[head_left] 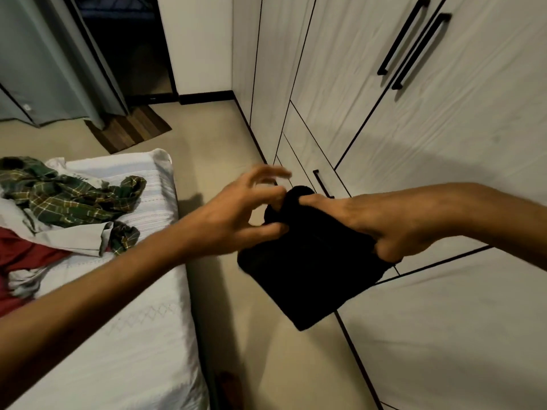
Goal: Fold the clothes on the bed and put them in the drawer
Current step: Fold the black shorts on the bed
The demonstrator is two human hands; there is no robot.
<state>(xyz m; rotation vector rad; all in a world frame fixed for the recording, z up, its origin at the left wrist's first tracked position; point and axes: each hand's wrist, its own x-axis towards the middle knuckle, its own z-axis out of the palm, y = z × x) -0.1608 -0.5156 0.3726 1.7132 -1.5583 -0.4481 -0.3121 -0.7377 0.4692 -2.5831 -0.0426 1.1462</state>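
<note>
- Folded black garment (307,279) held in the air over the floor strip (266,365) between bed (124,350) edge and wardrobe (444,321).
- Right hand (376,223) grips its upper edge, fingers curled into the cloth.
- Left hand (236,211) pinches the near corner; remaining fingers spread.
- Drawer (302,161) front closed, beyond the hands.
- Plaid shirt (68,196) and red garment (26,255) lie unfolded on the bed.

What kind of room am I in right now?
Most likely a bedroom: a bed with unfolded clothes on it, and a built-in wardrobe with closed drawers alongside.
</note>
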